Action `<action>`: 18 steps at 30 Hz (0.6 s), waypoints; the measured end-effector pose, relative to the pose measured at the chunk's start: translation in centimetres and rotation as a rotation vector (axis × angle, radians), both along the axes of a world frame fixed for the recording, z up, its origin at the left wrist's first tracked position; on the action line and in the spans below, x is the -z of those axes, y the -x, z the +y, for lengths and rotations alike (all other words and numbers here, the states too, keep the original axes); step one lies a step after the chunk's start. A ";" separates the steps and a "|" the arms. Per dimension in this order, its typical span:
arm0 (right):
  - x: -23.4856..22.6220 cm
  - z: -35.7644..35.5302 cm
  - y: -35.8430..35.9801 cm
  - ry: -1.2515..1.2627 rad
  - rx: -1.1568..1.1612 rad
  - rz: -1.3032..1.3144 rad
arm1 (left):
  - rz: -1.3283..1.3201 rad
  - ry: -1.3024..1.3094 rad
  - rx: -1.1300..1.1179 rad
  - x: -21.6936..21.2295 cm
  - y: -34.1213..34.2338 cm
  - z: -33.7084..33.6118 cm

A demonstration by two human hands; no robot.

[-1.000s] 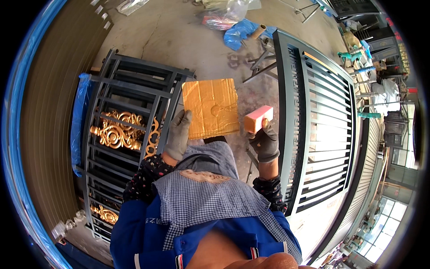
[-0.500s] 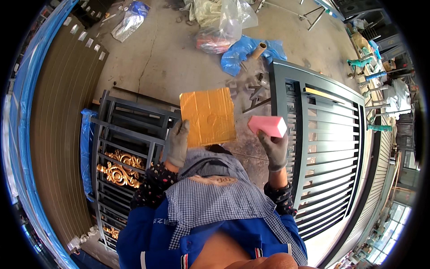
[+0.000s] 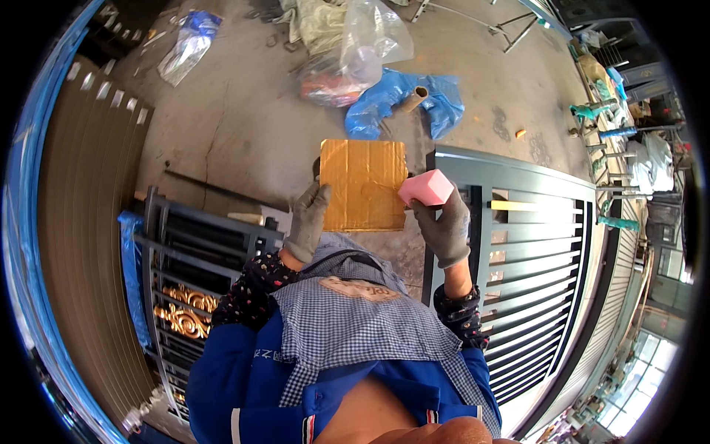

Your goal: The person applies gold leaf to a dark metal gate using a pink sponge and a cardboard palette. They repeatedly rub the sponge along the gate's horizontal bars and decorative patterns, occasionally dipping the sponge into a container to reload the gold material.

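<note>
A pink block point(image 3: 426, 188) tilts beside a flat golden board point(image 3: 362, 185)

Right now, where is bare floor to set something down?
Bare floor lies between the brown panels and the blue plastic sheet; another patch lies right of that sheet, beyond the grey gate, with one small orange piece. Crowded: lower left, the dark railing; centre, left hand with board, right hand with pink block.

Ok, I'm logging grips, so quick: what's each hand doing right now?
Left hand: closed, holding the golden sheet.
Right hand: closed, holding the pink block.
</note>
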State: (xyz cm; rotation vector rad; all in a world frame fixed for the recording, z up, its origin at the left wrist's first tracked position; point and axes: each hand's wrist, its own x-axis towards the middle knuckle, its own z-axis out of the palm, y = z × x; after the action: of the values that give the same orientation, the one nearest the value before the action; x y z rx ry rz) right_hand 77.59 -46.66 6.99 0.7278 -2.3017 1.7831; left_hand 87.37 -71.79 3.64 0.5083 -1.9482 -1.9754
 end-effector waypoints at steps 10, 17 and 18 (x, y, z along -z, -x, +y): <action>-5.6 -11.7 20.2 -0.282 0.013 0.193 | 0.011 -0.033 0.136 -6.2 24.2 -10.8; -8.0 -15.3 32.5 -0.154 0.242 0.140 | -0.080 -0.084 0.286 -10.1 37.2 -14.0; -7.7 -15.6 33.7 -0.195 0.231 0.163 | -0.078 -0.063 0.285 -10.2 39.0 -14.0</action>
State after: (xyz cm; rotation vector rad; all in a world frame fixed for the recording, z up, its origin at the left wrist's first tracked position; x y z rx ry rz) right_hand 43.87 -62.31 14.65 0.5814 -2.3603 1.3651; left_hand 48.42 -85.76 13.87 0.3435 -2.1115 -2.2242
